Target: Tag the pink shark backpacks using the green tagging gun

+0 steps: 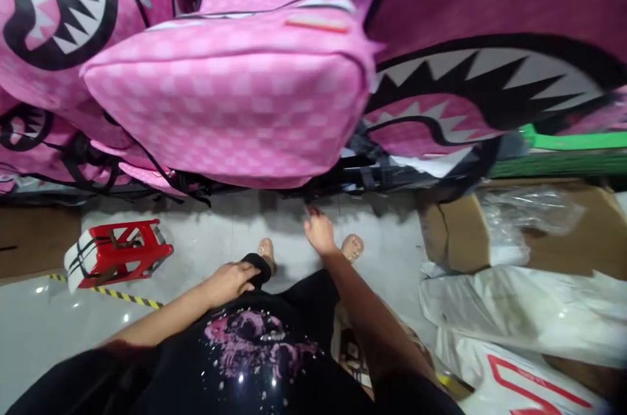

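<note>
My left hand point(232, 282) rests on the dark cloth over my left leg, with its fingers stretched out and nothing in them. Lower in the gap between my feet, my right hand point(319, 232) reaches forward to the dark lower edge of the bag display. Its fingers look curled; whatever they hold is too small and shadowed to make out. Just above both hands juts a pink checkered backpack point(235, 114), its underside facing me. To its right is a larger pink bag point(480, 3) with a black-and-white shark-mouth print.
On the left floor stands a red and white stool point(125, 251). More pink shark-print bags point(59, 16) fill the upper left. At right are an open cardboard box point(455, 232) with clear plastic, white plastic sacks point(529, 310) and a bright green strap point(573, 140).
</note>
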